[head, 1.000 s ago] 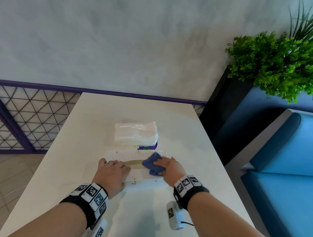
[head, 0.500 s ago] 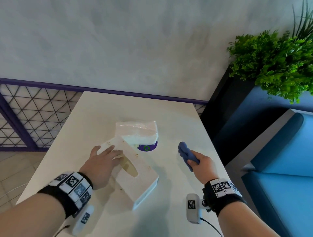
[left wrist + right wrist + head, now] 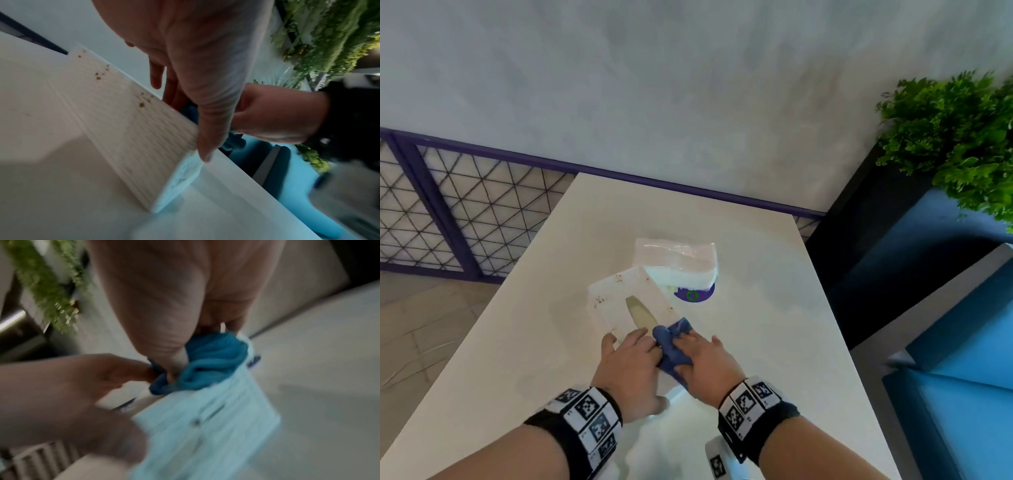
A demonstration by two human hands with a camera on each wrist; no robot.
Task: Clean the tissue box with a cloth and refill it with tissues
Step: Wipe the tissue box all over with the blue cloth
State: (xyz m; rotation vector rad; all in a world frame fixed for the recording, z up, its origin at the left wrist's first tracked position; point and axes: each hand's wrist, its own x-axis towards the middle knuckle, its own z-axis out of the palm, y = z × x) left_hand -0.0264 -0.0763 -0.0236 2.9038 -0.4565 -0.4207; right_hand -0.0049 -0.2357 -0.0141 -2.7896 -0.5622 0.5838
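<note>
The white ribbed tissue box point(image 3: 616, 294) lies slanted on the table, with brown specks on its top and side point(image 3: 127, 121). My left hand point(image 3: 631, 359) grips its near end, thumb point(image 3: 207, 129) down the side and fingers over the top. My right hand point(image 3: 698, 356) holds a bunched blue cloth point(image 3: 671, 342) against the box's near right corner. In the right wrist view its thumb presses into the cloth point(image 3: 211, 363) above the box's end face point(image 3: 205, 426). A wrapped pack of white tissues point(image 3: 678, 263) lies just behind the box.
A purple round sticker point(image 3: 693, 295) shows on the white table point(image 3: 756, 308) beside the pack. The table's right edge borders a blue bench point(image 3: 962, 394) and a green plant point(image 3: 955, 137). A purple lattice railing point(image 3: 465, 212) stands at the left.
My right hand came back from the right side and brought the cloth onto the box's near corner. My left hand shifted from the box's far part to its near end.
</note>
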